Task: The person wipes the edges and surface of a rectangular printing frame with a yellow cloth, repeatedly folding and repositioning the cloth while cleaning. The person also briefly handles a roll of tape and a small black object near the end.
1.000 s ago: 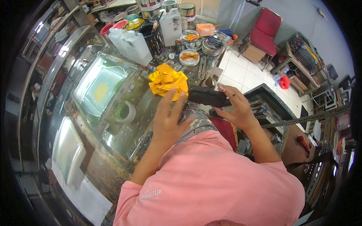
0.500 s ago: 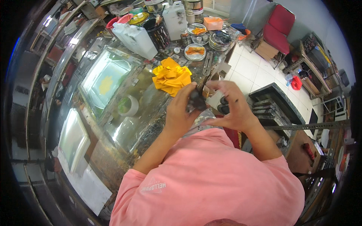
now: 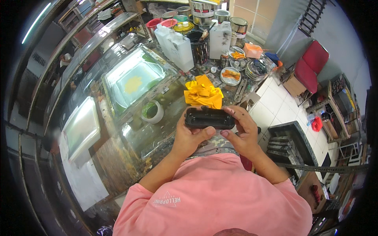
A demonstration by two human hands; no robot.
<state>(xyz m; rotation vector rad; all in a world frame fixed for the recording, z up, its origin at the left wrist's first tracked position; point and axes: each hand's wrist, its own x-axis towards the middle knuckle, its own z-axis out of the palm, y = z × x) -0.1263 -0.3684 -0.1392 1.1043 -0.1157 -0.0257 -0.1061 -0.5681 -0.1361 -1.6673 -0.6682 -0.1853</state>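
Observation:
Both my hands hold a small black oblong tray-like piece point(image 3: 210, 118) in front of my chest, over the table's near edge. Its hollow side faces me, and dark smears cover it. My left hand point(image 3: 191, 133) is closed round its left end, with the thumb along the lower edge. At the other end, my right hand point(image 3: 245, 129) grips with fingers on top and thumb below; the fingertips are smudged dark. Just beyond the piece lies a crumpled yellow-orange cloth or sheet point(image 3: 204, 92). A roll of clear tape point(image 3: 152, 111) sits on the glass tabletop to the left.
A framed screen point(image 3: 133, 82) with a yellow patch lies on the stained table point(image 3: 118, 151). White jugs point(image 3: 179, 51), paint cans point(image 3: 238, 26) and orange-smeared lids point(image 3: 230, 76) crowd the far end. A red chair point(image 3: 311, 69) and a black bin point(image 3: 293, 143) stand on the right.
The black piece, earlier blurred at my left hand, now faces me lengthwise. My right hand, previously apart from it with fingers curved, has closed on its right end. The view has shifted.

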